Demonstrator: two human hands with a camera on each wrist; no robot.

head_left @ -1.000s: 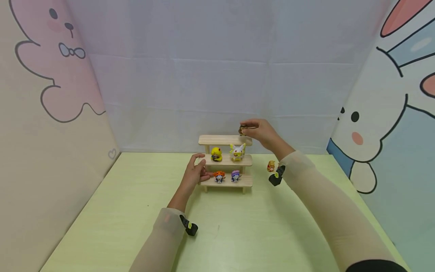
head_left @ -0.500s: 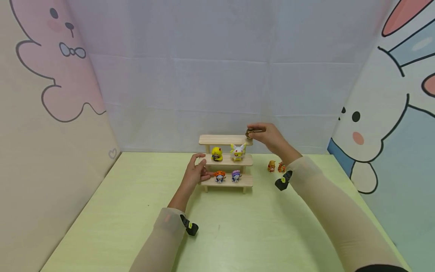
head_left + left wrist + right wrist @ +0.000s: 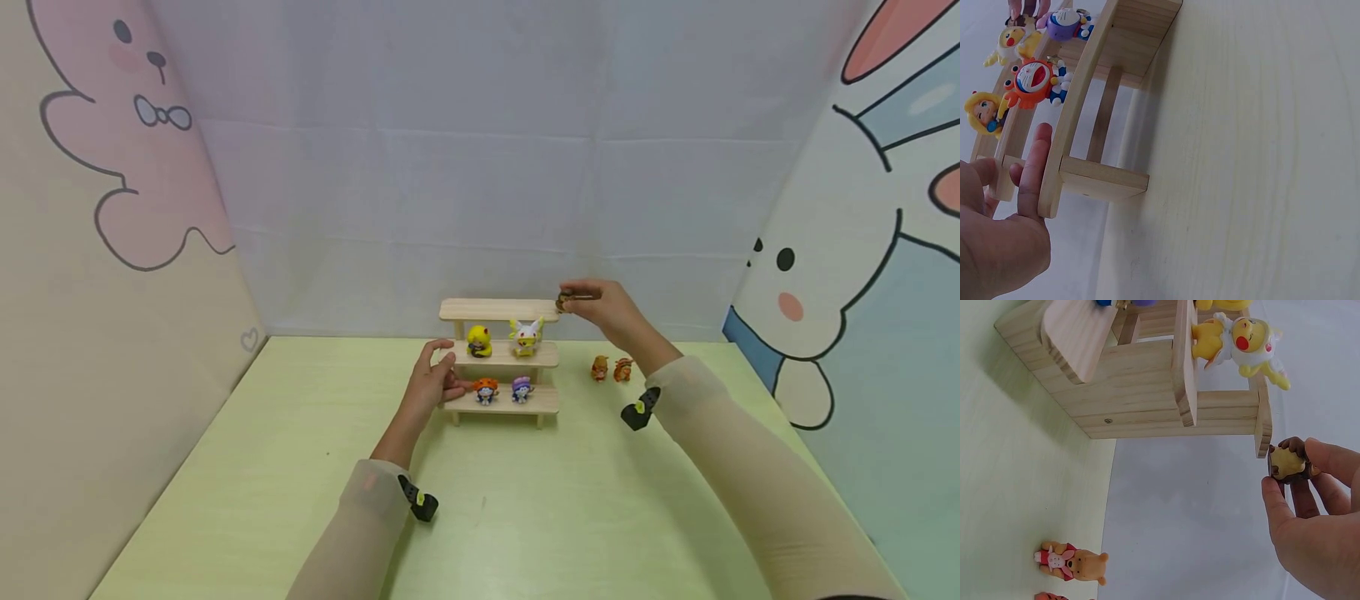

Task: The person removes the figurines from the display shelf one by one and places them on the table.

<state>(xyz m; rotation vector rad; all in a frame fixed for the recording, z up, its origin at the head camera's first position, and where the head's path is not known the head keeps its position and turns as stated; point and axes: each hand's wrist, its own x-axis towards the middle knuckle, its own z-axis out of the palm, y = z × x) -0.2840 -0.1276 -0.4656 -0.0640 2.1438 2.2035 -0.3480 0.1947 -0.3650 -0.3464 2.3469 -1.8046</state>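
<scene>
A three-tier wooden display stand [image 3: 502, 354] stands at the back of the table. My left hand [image 3: 432, 379] grips its left end, with fingers at the middle and bottom tiers; the left wrist view shows one fingertip [image 3: 1042, 131] along the bottom tier. My right hand [image 3: 607, 310] pinches a small brown-and-tan figurine [image 3: 1288, 460] right at the top tier's right end. On the middle tier are a yellow-haired figurine [image 3: 478, 341] and a white-and-yellow figurine [image 3: 527, 337]. On the bottom tier are an orange-hooded cat figurine [image 3: 1035, 80] and a purple-hatted one [image 3: 521, 389].
A bear figurine in red [image 3: 1072, 561] and an orange striped figurine [image 3: 623, 370] stand on the table [image 3: 480, 517] right of the stand. A pale cloth wall [image 3: 480, 167] rises behind; printed panels flank both sides.
My right hand has moved right and slightly down with the figurine, from over the top tier to its right end. The orange striped figurine has come into view. My left hand stays put.
</scene>
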